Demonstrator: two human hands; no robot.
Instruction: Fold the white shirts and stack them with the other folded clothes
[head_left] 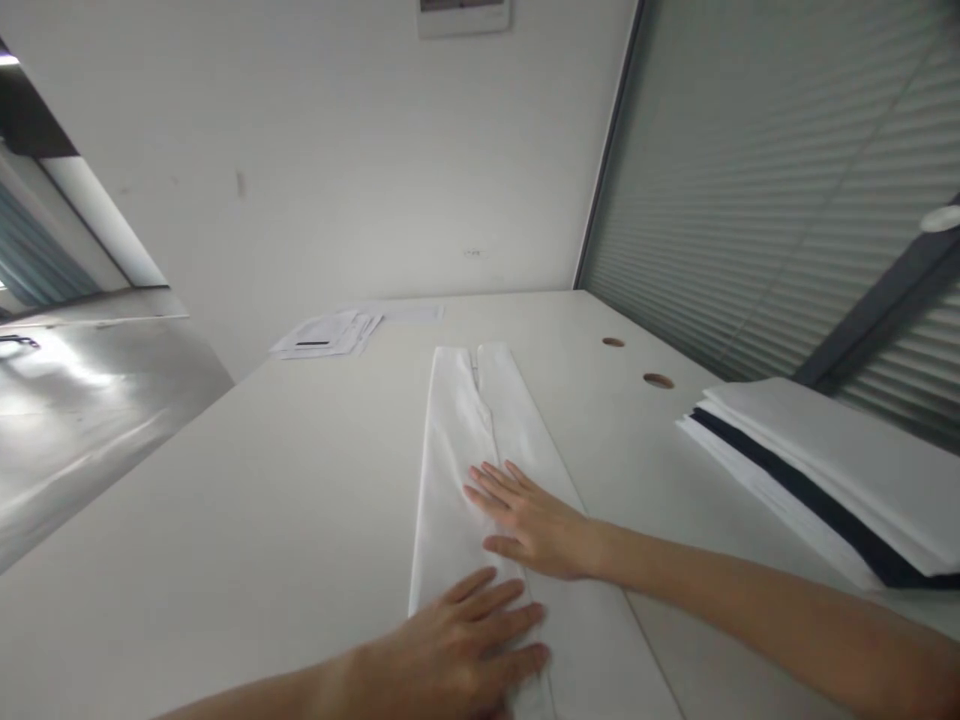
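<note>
A long white folded cloth (pixel 457 430) lies lengthwise on the white table (pixel 300 480), with a seam or gap running down its middle. My right hand (pixel 536 520) rests flat on the cloth with its fingers spread over the middle line. Nearer to me, my left hand (pixel 457 650) lies on the cloth's lower part, its fingers apart and pointing right. Neither hand grips anything. Part of the cloth's near end is hidden under my left hand.
Folded white and dark cloths (pixel 840 460) are stacked at the table's right edge, beside window blinds (pixel 720 200). Papers (pixel 330 334) lie at the far left of the table. Two round holes (pixel 658 381) pierce the tabletop. Behind is a white wall (pixel 337 150).
</note>
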